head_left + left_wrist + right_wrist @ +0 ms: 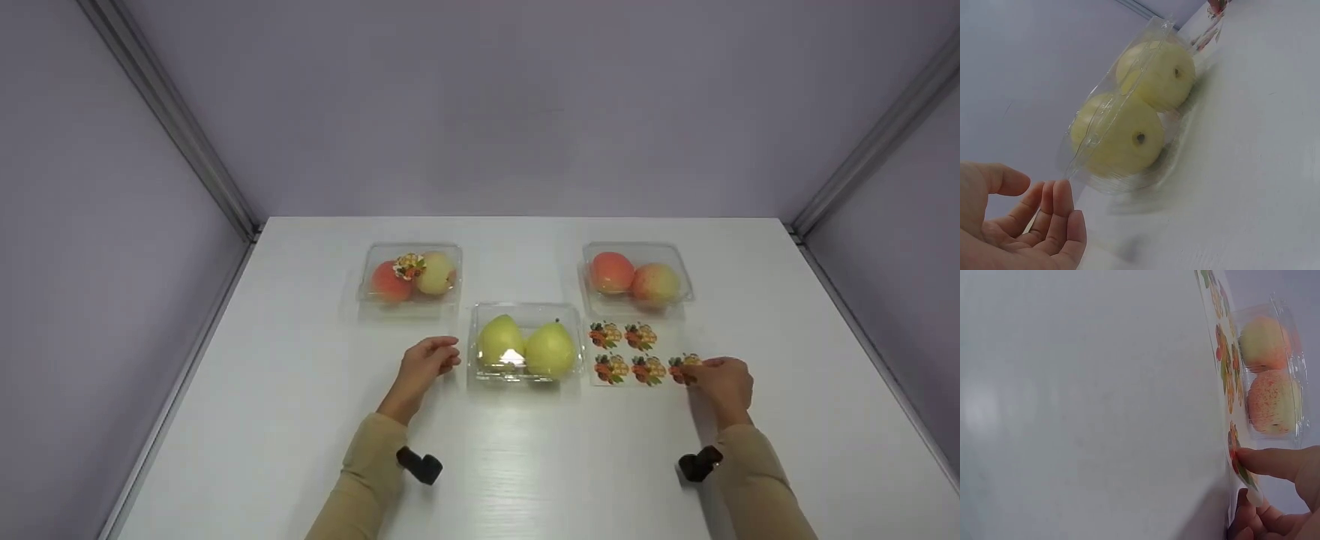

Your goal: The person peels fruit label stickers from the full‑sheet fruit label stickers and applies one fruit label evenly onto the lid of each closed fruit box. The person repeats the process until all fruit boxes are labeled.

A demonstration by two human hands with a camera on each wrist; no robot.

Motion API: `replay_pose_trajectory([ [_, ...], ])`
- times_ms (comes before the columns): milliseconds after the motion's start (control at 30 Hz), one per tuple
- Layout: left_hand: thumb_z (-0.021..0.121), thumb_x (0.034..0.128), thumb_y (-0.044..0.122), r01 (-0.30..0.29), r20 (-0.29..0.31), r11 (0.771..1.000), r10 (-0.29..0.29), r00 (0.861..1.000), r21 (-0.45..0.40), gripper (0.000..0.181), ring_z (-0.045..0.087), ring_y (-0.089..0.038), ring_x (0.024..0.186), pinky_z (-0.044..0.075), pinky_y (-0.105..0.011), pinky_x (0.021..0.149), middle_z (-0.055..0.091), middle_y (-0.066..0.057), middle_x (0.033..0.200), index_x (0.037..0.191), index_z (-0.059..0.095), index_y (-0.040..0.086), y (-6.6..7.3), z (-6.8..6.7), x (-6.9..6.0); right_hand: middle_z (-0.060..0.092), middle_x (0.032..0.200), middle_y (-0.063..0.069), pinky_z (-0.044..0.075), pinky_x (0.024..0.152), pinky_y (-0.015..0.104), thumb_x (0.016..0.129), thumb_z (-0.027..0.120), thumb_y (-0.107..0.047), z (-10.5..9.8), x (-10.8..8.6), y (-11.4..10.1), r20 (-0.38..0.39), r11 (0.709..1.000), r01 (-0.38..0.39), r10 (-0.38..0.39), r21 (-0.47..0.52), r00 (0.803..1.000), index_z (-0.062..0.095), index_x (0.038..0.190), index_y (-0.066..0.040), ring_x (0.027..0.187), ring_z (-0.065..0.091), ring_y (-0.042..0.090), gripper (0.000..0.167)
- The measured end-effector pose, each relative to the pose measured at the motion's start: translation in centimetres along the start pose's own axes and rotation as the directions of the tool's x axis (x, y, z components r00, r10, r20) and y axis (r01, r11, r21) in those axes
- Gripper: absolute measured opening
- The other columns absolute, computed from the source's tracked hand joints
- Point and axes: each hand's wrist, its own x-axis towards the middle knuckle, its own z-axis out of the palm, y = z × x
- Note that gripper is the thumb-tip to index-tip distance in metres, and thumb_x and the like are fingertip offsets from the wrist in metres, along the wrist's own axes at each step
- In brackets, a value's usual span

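My right hand (724, 382) pinches the right end of a sticker sheet (622, 354). In the right wrist view the thumb lies on a fruit-print sticker (1234, 445), other fingers sit behind the edge, and a pale corner (1254, 496) bends up there. My left hand (421, 371) is held just left of a clear plastic box (526, 309) with two yellow pears (550, 350). Its fingers (1062, 197) are loosely bent, apart from the box, and hold nothing.
At the back left stands a clear box (375, 249) of two peach-like fruits with a fruit sticker (410, 267) on its lid. Another clear box (634, 247) with two such fruits (656, 285) stands behind the sheet, without a visible sticker. Walls border the white table (315, 300).
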Motion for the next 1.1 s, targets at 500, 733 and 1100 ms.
replay_pose_trajectory([
  [500,0.052,0.0972,0.014,0.024,-0.013,1.000,-0.024,1.000,-0.014,0.030,0.063,-0.008,0.087,0.054,-0.032,0.095,0.066,-0.006,0.102,0.123,0.060,0.000,0.7,-0.2,0.1,0.061,0.064,-0.005,0.047,0.056,0.027,0.090,0.060,-0.028,-1.3,-1.1,-1.7,0.035,0.994,0.043,-0.046,0.100,0.998,0.064,0.103,0.007,0.062,0.056,0.011,0.038],
  [733,0.053,0.0968,0.013,-0.017,-0.001,0.999,0.017,1.000,-0.040,0.030,0.062,-0.005,0.085,0.055,-0.026,0.088,0.067,-0.010,0.104,0.122,0.059,-0.002,0.8,-0.1,-0.1,0.060,0.069,-0.007,0.054,0.059,0.023,0.090,0.059,-0.025,-1.5,-2.0,-3.1,0.013,0.978,0.063,-0.067,0.201,0.998,0.061,0.109,0.009,0.061,0.055,0.004,0.039],
  [1100,0.052,0.0967,0.012,-0.050,0.007,0.997,0.051,0.999,-0.062,0.029,0.062,-0.005,0.083,0.054,-0.024,0.085,0.067,-0.012,0.103,0.121,0.059,-0.003,1.0,0.0,-0.5,0.053,0.064,-0.022,0.051,0.057,0.015,0.091,0.062,-0.024,-1.3,-2.9,-4.8,-0.167,0.899,0.169,-0.109,0.404,0.980,0.061,0.110,0.006,0.058,0.053,-0.007,0.036],
])
